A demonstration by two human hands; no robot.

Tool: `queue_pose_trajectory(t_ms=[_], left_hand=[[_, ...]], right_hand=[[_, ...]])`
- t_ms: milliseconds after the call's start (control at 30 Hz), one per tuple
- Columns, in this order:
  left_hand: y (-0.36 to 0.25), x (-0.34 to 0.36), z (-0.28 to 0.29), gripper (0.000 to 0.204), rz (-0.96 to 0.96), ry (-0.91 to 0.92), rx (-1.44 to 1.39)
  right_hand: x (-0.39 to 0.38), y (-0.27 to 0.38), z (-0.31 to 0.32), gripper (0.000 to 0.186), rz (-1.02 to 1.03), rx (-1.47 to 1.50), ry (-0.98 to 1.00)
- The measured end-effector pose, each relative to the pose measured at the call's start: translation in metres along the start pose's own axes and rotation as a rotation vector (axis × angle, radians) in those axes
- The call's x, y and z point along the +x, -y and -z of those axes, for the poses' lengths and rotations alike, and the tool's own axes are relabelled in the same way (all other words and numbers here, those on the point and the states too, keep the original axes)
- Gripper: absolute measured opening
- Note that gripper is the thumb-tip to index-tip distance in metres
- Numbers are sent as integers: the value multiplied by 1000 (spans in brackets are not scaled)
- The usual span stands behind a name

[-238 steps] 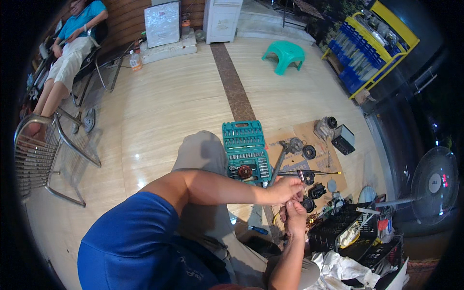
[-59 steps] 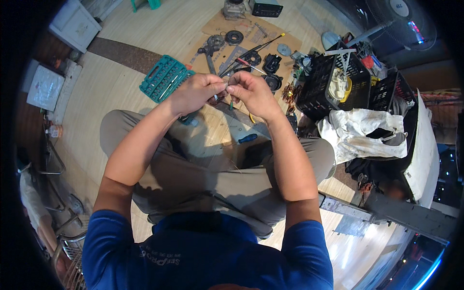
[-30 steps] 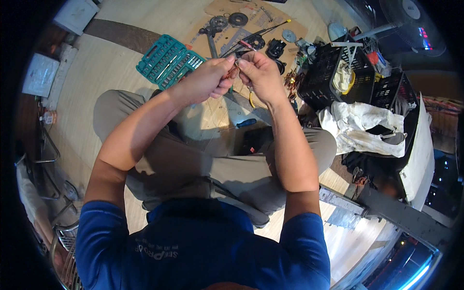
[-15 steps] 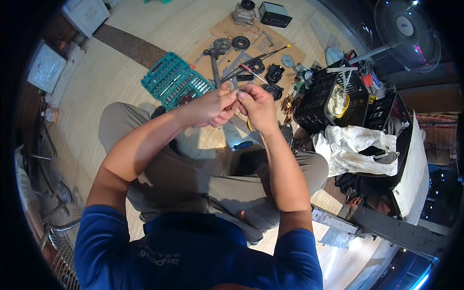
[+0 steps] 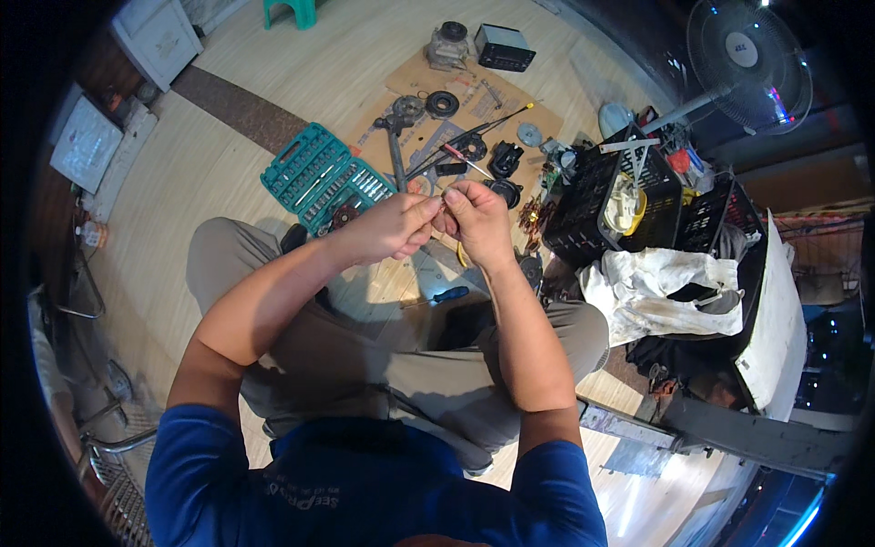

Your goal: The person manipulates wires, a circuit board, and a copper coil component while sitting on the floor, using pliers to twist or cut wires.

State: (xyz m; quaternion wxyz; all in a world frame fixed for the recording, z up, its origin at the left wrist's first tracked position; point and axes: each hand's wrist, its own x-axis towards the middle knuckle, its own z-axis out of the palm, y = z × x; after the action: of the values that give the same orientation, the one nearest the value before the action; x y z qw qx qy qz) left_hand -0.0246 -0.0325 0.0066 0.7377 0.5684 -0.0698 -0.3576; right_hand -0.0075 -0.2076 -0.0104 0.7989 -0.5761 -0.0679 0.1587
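Observation:
My left hand (image 5: 394,224) and my right hand (image 5: 480,223) meet above the work area, both closed with fingertips pinched together. Whatever sits between them is too small to name. Just beyond the left hand a hammer (image 5: 396,150) lies on a sheet of cardboard (image 5: 529,114). A red-handled screwdriver (image 5: 467,160) and black round parts (image 5: 506,160) lie past the right hand. Left of my hands a green socket set case (image 5: 301,146) lies open with rows of sockets. Nearer my legs, a blue-handled screwdriver (image 5: 449,294) rests on the floor.
Black plastic crates (image 5: 583,205) stand at the right, with a white cloth (image 5: 670,292) draped nearby. A standing fan (image 5: 743,55) is at the far right. At the back are a grey metal part (image 5: 448,50) and a black box-shaped unit (image 5: 504,47). A green stool (image 5: 290,11) stands farther off.
The view has shifted slightly, bringing more of the green stool into sight. My hands stay together, with the fingertips slightly repositioned.

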Motion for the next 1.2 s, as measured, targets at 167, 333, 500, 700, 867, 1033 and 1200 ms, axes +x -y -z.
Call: queue_pose_trajectory(t_ms=[167, 333, 500, 700, 867, 1033, 1200], left_hand=[[-4, 0, 6, 35, 85, 26, -209], [-1, 3, 2, 31, -354, -165, 499], [1, 2, -5, 25, -429, -303, 630], [0, 1, -9, 20, -513, -322, 715], [1, 3, -12, 20, -537, -295, 717], [-2, 9, -2, 26, -398, -145, 438], [-1, 8, 12, 30, -115, 7, 188]], right_hand=[[5, -2, 2, 16, 20, 131, 22], [0, 0, -8, 20, 36, 28, -41], [-10, 4, -24, 23, 169, -191, -141], [-17, 11, -29, 21, 145, -110, -173], [-18, 14, -27, 19, 152, -171, -218], [-7, 10, -18, 16, 87, -119, -302], [-1, 6, -11, 17, 32, 2, -243]])
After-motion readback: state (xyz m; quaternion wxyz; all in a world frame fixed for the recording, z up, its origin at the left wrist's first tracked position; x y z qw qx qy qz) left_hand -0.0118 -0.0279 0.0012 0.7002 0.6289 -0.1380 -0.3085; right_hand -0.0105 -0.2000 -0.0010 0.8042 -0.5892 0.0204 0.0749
